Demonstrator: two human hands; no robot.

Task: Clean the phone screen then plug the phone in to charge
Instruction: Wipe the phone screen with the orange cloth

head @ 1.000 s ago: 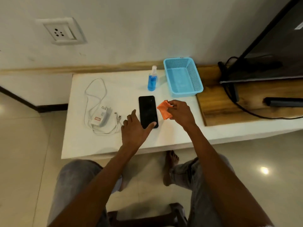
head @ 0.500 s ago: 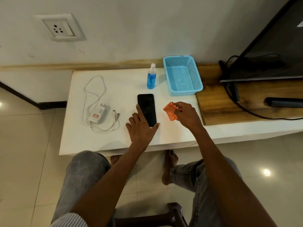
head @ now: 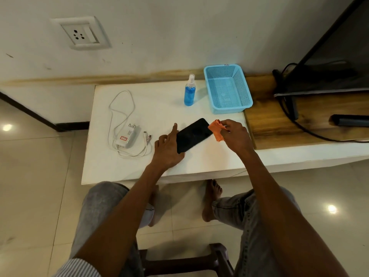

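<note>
A black phone (head: 193, 134) is tilted up off the white table (head: 159, 104), its near left end gripped by my left hand (head: 167, 148), its far end pointing right. My right hand (head: 236, 136) pinches a small orange cloth (head: 216, 130) that touches the phone's far right corner. A white charger with plug pins (head: 127, 137) lies to the left, its white cable (head: 119, 108) looped around it and the connector end (head: 147, 135) beside it. A wall socket (head: 79, 34) sits high on the wall at the left.
A spray bottle of blue liquid (head: 189, 91) stands at the back of the table beside a blue mesh basket (head: 227, 88). To the right a wooden shelf (head: 279, 120) carries a TV (head: 335, 56), black cables and a dark bar. My knees and a stool are below.
My left hand has lifted the phone off the table and turned it diagonally. My right hand with the cloth has come in against the phone's far corner.
</note>
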